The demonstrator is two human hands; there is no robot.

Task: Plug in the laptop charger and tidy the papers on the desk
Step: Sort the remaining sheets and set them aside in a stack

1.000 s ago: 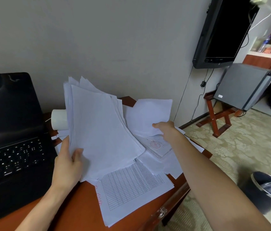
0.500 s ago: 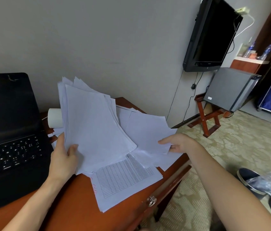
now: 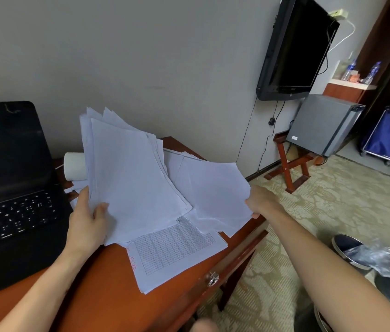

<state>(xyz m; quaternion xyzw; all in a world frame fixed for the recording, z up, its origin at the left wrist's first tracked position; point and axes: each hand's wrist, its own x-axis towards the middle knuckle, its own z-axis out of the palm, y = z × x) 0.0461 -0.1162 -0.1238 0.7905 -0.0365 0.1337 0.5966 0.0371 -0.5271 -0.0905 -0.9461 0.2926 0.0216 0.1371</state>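
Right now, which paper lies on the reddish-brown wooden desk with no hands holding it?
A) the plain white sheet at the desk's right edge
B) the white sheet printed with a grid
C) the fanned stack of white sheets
B: the white sheet printed with a grid lies flat on the reddish-brown wooden desk; the left hand grips the fanned stack of white sheets, the right hand pinches the plain white sheet.
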